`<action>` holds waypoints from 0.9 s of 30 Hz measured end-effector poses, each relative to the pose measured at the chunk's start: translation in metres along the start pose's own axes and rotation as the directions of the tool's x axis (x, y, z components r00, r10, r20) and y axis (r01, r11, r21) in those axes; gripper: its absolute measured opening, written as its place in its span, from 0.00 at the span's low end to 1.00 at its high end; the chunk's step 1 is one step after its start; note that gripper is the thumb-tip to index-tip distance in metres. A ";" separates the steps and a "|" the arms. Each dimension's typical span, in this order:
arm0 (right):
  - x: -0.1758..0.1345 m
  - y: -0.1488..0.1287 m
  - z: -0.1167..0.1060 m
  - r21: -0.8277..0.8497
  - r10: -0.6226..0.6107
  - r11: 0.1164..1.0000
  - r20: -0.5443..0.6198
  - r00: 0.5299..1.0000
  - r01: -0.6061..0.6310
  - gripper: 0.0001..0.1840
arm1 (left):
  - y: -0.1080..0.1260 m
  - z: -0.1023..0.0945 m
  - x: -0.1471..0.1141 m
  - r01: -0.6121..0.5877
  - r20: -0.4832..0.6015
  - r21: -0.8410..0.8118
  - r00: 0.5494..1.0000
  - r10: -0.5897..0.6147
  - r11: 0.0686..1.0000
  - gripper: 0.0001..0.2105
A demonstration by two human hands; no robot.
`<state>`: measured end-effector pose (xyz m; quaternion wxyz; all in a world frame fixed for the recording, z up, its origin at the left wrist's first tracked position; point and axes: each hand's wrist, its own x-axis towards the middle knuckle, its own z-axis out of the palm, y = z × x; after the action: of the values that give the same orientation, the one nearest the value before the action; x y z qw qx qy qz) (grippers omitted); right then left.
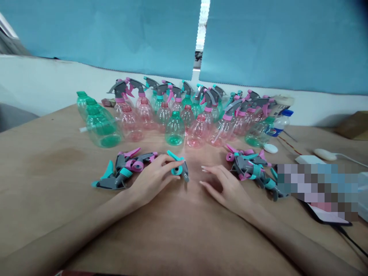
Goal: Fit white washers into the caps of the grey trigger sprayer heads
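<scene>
My left hand [155, 176] is closed on a grey and teal spray trigger head [184, 170], thumb and fingers at its teal collar. To the right, my right hand [227, 186] hovers over the table with fingers apart and nothing in them. A pile of loose grey, pink and teal trigger heads [113, 181] lies beside my left hand. Another such pile [248, 165] is just beyond my right hand. Past the hands stand an uncapped green bottle [175, 130] and an uncapped pink bottle [198, 132].
Rows of pink and green bottles, many with trigger heads fitted, line the back of the wooden table [57, 172]. Green bottles [102, 124] stand at the left. On the right are a blue-capped bottle [280, 123], a white disc [270, 148], a phone [324, 214] and cables.
</scene>
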<state>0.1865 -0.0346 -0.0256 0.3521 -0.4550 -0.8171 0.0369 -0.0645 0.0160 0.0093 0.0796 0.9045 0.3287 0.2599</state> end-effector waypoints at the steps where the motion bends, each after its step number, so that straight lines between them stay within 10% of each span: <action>1: -0.001 -0.002 0.001 0.057 0.000 0.998 0.028 1.000 -0.002 0.25 | 0.001 0.004 0.001 0.002 0.000 -0.013 1.000 -0.002 1.000 0.17; 12: 0.007 -0.005 -0.005 0.313 0.112 0.941 0.061 0.992 -0.126 0.24 | 0.035 0.040 0.033 0.153 0.000 -0.412 0.986 -0.167 0.898 0.14; 20: 0.006 -0.009 -0.008 0.520 0.242 0.801 0.175 0.954 -0.298 0.26 | 0.033 0.039 0.035 0.185 -0.004 -0.408 0.979 -0.204 0.894 0.12; 27: 0.007 -0.012 -0.008 0.450 0.209 0.852 0.178 0.962 -0.269 0.31 | 0.031 0.041 0.030 0.092 -0.001 -0.270 0.995 -0.096 0.958 0.15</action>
<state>0.1805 -0.0388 -0.0111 0.3936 -0.4509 -0.7407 0.3052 -0.0061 0.0127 -0.0036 0.2119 0.8667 0.3335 0.3046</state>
